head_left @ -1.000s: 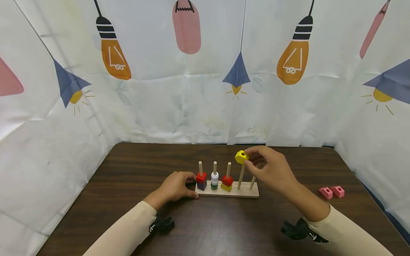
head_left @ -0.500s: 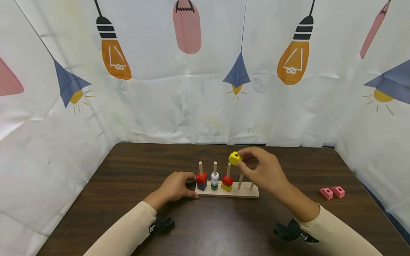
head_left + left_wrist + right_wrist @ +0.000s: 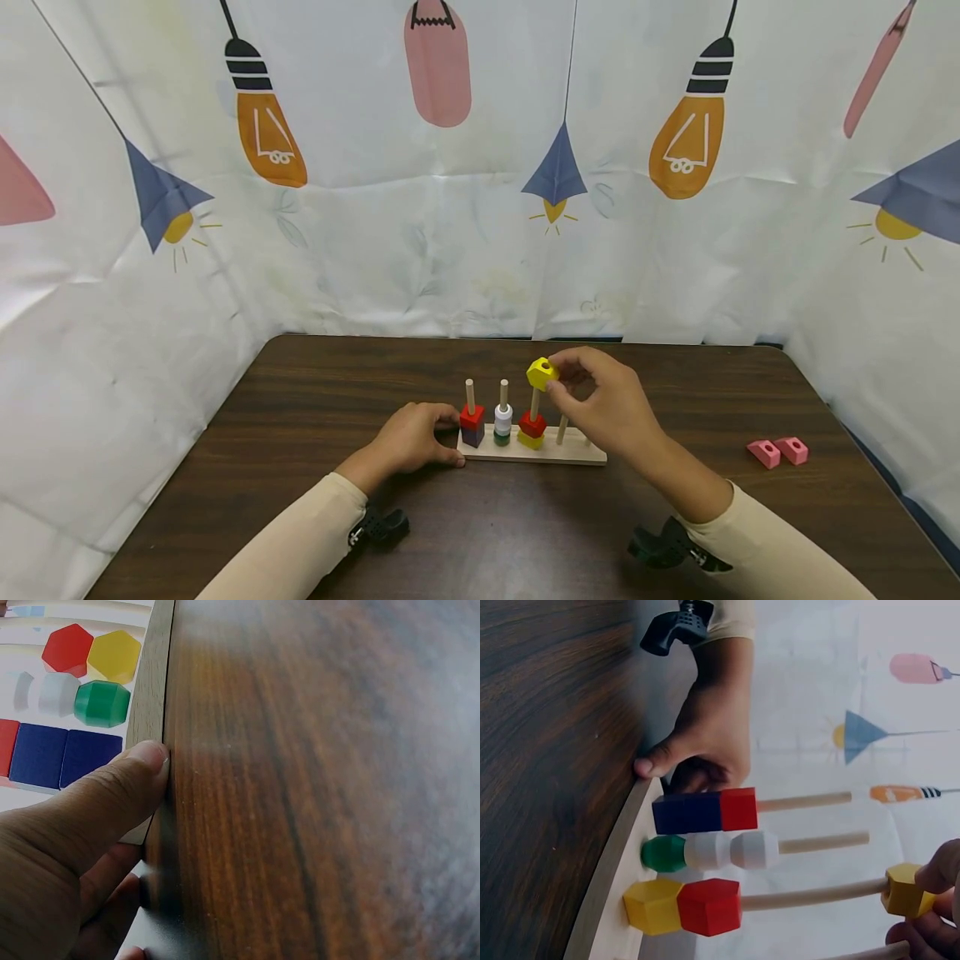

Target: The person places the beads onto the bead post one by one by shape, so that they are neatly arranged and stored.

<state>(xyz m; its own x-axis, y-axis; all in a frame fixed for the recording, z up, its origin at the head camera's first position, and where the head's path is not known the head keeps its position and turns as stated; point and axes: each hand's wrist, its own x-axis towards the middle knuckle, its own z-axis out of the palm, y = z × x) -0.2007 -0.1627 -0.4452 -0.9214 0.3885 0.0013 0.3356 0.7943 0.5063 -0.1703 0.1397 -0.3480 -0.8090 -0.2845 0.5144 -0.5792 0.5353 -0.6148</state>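
Observation:
My right hand (image 3: pixel 611 404) pinches a yellow bead (image 3: pixel 542 374) with a hole through it at the top of the third peg. In the right wrist view the tip of that peg (image 3: pixel 817 894) meets the yellow bead (image 3: pixel 906 889). Lower on this peg a red bead (image 3: pixel 532 423) rests on a yellow one (image 3: pixel 530 440). My left hand (image 3: pixel 408 437) grips the left end of the wooden base (image 3: pixel 558 452), thumb on its front edge. The first peg bears a red block (image 3: pixel 472 416) above dark blue; the second, white beads (image 3: pixel 502 417) above green.
Two pink blocks (image 3: pixel 780 451) lie on the dark wooden table (image 3: pixel 315 400) at the right. The fourth peg (image 3: pixel 562 429) has no bead on it; the fifth is mostly hidden by my right hand. A patterned white curtain (image 3: pixel 360 250) hangs behind the table.
My right hand has moved left with the yellow bead, from above the fourth peg to the top of the third. My left hand has stayed in place on the base.

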